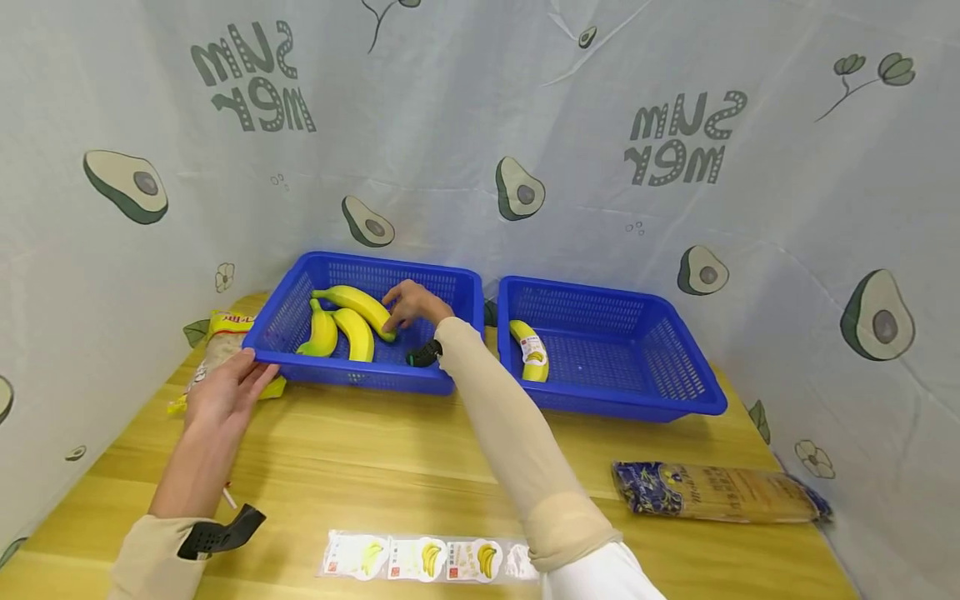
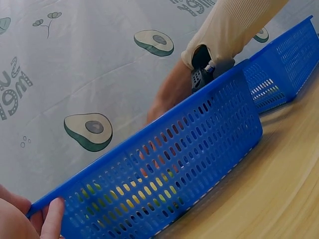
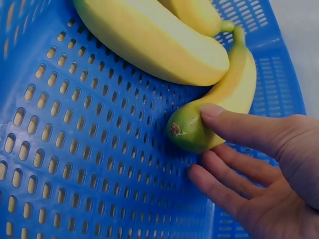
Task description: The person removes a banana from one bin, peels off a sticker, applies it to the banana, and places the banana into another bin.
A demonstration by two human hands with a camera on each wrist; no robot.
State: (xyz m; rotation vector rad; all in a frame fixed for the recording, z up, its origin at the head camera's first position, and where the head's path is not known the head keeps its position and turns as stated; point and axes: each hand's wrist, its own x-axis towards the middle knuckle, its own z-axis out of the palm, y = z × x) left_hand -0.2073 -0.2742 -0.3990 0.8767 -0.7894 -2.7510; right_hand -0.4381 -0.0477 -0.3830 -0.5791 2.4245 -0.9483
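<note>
My left hand (image 1: 223,393) grips the front left corner of the left blue basket (image 1: 367,379), its fingers at the rim in the left wrist view. Inside that basket lie three yellow bananas. Reaching in from the right, my right hand (image 1: 414,302) pinches the green-tipped end of the rear banana (image 3: 239,92), thumb on one side and fingers on the other. A second banana (image 3: 159,45) lies against it in the right wrist view. The third banana (image 1: 321,332) sits at the left in the head view.
To the right stands another blue basket (image 1: 600,398) holding one banana (image 1: 534,354) with a label. Banana stickers (image 1: 426,558) lie at the table's front. A noodle packet (image 1: 720,493) is at the right, and a yellow-edged bag (image 1: 221,346) is beside the left basket.
</note>
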